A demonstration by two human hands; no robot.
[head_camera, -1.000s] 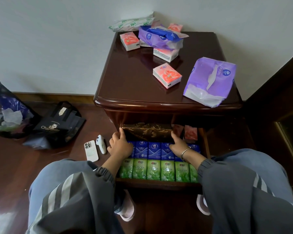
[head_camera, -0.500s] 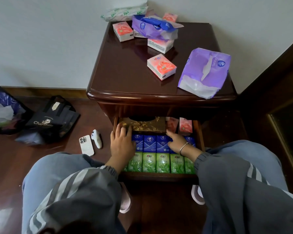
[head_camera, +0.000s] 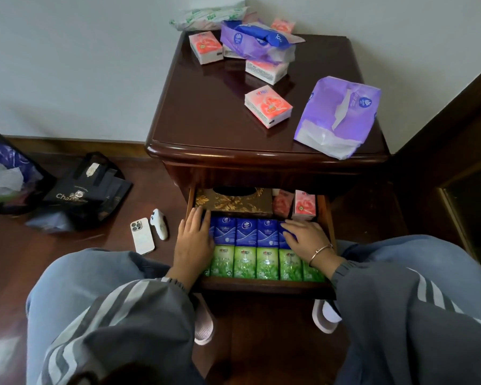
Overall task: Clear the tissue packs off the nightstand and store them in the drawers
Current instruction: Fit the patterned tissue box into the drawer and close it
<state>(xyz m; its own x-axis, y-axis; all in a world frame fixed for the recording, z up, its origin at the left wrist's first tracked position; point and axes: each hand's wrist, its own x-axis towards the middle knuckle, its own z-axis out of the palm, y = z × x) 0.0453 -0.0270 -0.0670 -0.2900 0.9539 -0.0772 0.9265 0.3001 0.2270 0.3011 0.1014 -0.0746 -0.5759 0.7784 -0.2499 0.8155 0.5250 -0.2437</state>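
Note:
The dark wooden nightstand (head_camera: 206,112) has its drawer (head_camera: 264,286) pulled out. Inside lie a row of blue tissue packs (head_camera: 246,232), a row of green packs (head_camera: 267,263), a gold patterned tissue box (head_camera: 233,202) and pink packs (head_camera: 304,205) at the back right. My left hand (head_camera: 193,240) rests flat on the left end of the rows, and my right hand (head_camera: 306,236) rests flat on the right end; neither grips anything. On top remain a pink pack (head_camera: 268,105), a large purple pack (head_camera: 338,116) and a pile of packs (head_camera: 257,43) at the back.
A white phone (head_camera: 142,236) and a small white device (head_camera: 159,223) lie on the floor left of the drawer. A black shopping bag (head_camera: 86,190) and a bin bag (head_camera: 3,173) sit further left. Dark furniture (head_camera: 456,162) stands at right. My knees flank the drawer.
The drawer has slid further out, showing the gold box and pink packs. Both hands moved back from the gold box onto the blue and green rows.

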